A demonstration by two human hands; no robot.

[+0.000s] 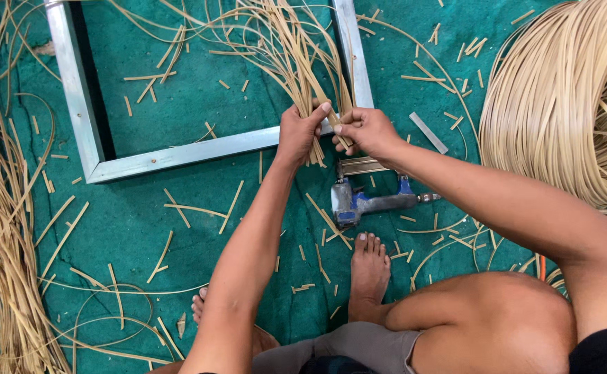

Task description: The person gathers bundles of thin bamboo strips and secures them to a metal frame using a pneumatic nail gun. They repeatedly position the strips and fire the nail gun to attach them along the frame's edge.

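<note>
Head view: left hand (299, 135) and right hand (364, 130) both closed on light, springy rattan strips (296, 55) at centre frame over metal frame (179, 154), best pinched near the ends.

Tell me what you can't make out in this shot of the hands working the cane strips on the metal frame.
- Head view: the metal frame runs off the top edge.
- The lower ends of the cane strips are covered by the left hand and right hand.
- The cane coil is cut by the right edge.
- The staple gun nose sits under the right wrist.
</note>
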